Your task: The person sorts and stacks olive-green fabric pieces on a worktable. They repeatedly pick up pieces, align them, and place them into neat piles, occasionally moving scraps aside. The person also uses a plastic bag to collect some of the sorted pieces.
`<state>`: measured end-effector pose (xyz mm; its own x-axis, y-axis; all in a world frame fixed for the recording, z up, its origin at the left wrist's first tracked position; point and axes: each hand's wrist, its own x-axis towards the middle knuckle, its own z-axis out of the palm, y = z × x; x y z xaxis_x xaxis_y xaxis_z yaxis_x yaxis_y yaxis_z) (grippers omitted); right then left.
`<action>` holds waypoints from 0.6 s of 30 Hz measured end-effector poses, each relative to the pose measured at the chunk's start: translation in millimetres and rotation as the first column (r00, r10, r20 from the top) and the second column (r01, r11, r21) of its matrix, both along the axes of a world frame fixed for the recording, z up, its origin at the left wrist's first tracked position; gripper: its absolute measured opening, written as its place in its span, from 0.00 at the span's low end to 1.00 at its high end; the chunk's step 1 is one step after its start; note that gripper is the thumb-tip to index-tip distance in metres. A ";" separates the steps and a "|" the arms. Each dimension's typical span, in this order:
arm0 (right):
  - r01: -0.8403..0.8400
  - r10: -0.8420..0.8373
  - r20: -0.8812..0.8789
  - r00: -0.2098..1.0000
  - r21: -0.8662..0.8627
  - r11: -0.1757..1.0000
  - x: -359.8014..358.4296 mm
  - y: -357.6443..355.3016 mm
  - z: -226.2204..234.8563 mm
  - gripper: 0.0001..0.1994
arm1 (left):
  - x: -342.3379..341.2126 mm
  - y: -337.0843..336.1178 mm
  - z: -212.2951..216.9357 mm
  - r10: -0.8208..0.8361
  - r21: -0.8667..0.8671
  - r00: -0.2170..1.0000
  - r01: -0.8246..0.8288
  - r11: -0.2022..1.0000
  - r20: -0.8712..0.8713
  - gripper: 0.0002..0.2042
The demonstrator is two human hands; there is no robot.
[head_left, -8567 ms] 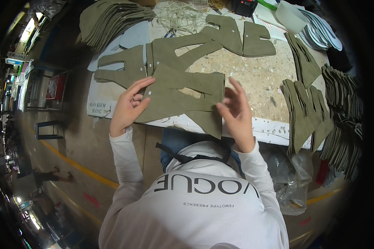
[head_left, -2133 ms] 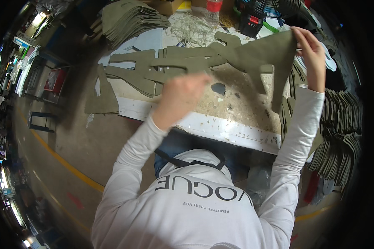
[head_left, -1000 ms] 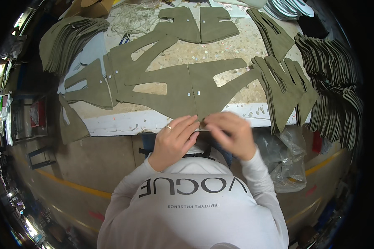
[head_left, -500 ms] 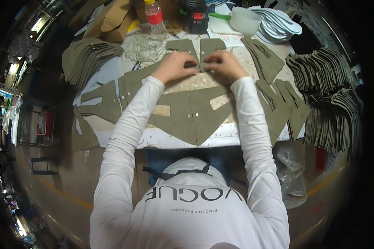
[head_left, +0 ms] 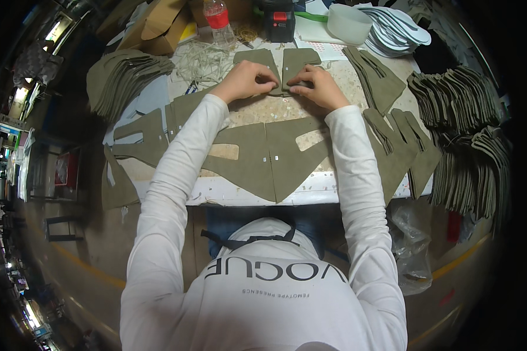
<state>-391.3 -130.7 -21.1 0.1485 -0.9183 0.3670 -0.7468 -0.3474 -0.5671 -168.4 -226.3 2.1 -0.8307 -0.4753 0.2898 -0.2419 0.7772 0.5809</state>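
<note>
Two olive-green fabric pieces lie side by side at the far middle of the table, a narrow gap between them: a left piece (head_left: 259, 56) and a right piece (head_left: 301, 57). My left hand (head_left: 245, 81) pinches the near inner corner of the left piece, its fingers curled toward the thumb. Opposite it, my right hand (head_left: 318, 88) has its thumb and fingers closed at the near corner of the right piece; the fingertips partly cover the contact. Nearer me, two larger cut-out panels (head_left: 246, 153) meet along a middle line, each with a slot and a small white mark.
More olive pieces lie at left (head_left: 140, 137) and right (head_left: 392, 149). Stacks stand at far left (head_left: 123, 82) and right (head_left: 457, 102). Behind are a cord tangle (head_left: 202, 63), a bottle (head_left: 218, 24), a black device (head_left: 279, 26), a translucent tub (head_left: 348, 24) and a cardboard box (head_left: 158, 26).
Both hands have brought fingers and thumbs closer together at the near corners of the two fabric pieces. The whole view has shifted slightly.
</note>
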 end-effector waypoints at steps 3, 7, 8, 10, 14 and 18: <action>0.104 -0.096 0.165 0.982 -0.040 0.994 0.5 -1.1 4.0 0.10 | 1.9 3.7 10.6 0.240 0.046 0.963 -0.236 0.971 -0.120 0.07; 0.316 -0.236 0.395 0.888 -0.151 0.937 -2.1 6.8 24.5 0.09 | 23.5 4.9 47.8 0.418 0.098 0.814 -0.416 0.904 -0.404 0.06; 0.362 -0.253 0.457 0.852 -0.168 0.917 -5.1 9.9 31.7 0.09 | 32.1 4.5 60.4 0.403 0.167 0.771 -0.371 0.914 -0.493 0.06; 0.369 -0.183 0.611 0.771 -0.193 0.909 -12.1 16.5 45.2 0.09 | 55.0 10.2 80.5 0.340 0.264 0.757 -0.226 0.938 -0.558 0.06; 0.363 -0.212 0.618 0.757 -0.128 0.923 -20.6 29.6 63.9 0.11 | 94.1 26.7 111.5 0.357 0.266 0.883 -0.281 0.922 -0.306 0.07; 0.424 -0.346 0.474 0.810 -0.065 0.904 -12.9 32.5 80.6 0.12 | 100.8 50.6 121.4 0.367 0.017 0.916 -0.370 0.929 -0.162 0.07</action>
<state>-404.2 -98.2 59.4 -0.4174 -0.7881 0.4524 -0.5221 -0.1994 -0.8292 -67.6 -175.8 123.5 -0.5397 -0.7340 0.4123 -0.4179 0.6587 0.6257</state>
